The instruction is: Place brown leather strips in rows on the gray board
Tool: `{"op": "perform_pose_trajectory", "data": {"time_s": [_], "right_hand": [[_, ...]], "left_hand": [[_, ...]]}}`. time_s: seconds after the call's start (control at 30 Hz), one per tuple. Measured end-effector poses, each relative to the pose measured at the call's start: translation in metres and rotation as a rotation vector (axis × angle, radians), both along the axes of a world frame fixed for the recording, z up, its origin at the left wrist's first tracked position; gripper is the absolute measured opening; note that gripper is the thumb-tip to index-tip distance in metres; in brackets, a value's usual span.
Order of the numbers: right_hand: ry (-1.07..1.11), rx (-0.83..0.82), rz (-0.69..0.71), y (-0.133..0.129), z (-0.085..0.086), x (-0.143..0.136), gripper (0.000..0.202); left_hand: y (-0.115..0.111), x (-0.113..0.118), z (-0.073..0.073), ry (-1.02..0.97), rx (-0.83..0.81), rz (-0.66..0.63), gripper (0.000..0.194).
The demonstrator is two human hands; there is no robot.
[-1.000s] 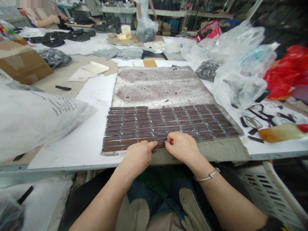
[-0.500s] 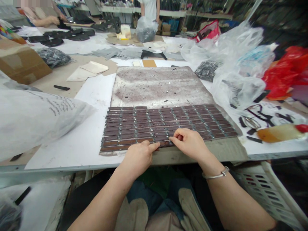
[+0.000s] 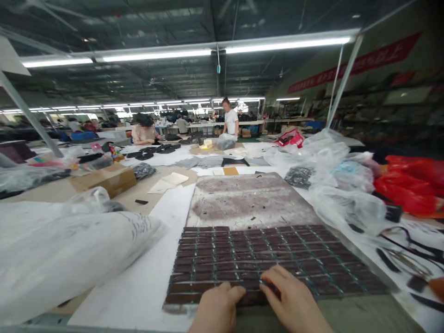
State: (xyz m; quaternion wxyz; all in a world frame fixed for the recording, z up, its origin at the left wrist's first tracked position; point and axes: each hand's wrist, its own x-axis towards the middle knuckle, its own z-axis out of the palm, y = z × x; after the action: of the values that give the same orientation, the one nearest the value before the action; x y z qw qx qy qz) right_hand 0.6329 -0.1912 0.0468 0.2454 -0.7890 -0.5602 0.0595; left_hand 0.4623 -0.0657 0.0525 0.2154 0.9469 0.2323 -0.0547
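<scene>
Rows of short dark brown strips (image 3: 222, 252) lie edge to edge on a worn flat board (image 3: 239, 199), with thin shiny lines running between the columns. At the front row, my left hand (image 3: 220, 305) rests with its fingers curled under and its thumb pointing right onto the strips. What lies beneath those fingers is hidden. Close to its right, my right hand (image 3: 293, 298) pinches thumb and forefinger at the end of a small dark strip (image 3: 252, 283) in the front rows. Both palms face down, low over the board's near edge.
A large white plastic bag (image 3: 86, 259) lies at the left, before a cardboard box (image 3: 111, 180). To the right are clear plastic bags (image 3: 347, 208), a red bag (image 3: 409, 185) and loose black pieces (image 3: 387, 260). Two people are across the table.
My view has tilted up, so the hands and board appear lower and the ceiling lights show. The hands remain at the front rows, with the right one still pinching.
</scene>
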Motion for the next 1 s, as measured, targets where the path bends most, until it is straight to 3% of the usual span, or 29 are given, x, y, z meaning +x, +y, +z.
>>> {"op": "perform_pose_trajectory", "data": {"time_s": [0.23, 0.43, 0.6, 0.8, 1.0], "right_hand": [[-0.033, 0.061, 0.033, -0.005, 0.001, 0.002, 0.017], [-0.144, 0.062, 0.127, -0.011, 0.002, -0.003, 0.025], [-0.289, -0.074, 0.192, -0.018, -0.002, -0.018, 0.036], [-0.306, -0.299, 0.198, -0.031, 0.008, -0.054, 0.051], [-0.297, -0.424, 0.201, -0.028, 0.007, -0.061, 0.059]], "left_hand": [[0.002, 0.0, 0.009, 0.042, -0.006, 0.047, 0.049], [0.01, -0.005, 0.005, -0.007, 0.008, 0.084, 0.047], [0.012, -0.009, 0.007, -0.034, 0.014, 0.125, 0.046], [0.013, -0.013, 0.012, -0.134, 0.027, 0.116, 0.044], [0.016, -0.014, 0.01, -0.126, 0.033, 0.114, 0.042]]}}
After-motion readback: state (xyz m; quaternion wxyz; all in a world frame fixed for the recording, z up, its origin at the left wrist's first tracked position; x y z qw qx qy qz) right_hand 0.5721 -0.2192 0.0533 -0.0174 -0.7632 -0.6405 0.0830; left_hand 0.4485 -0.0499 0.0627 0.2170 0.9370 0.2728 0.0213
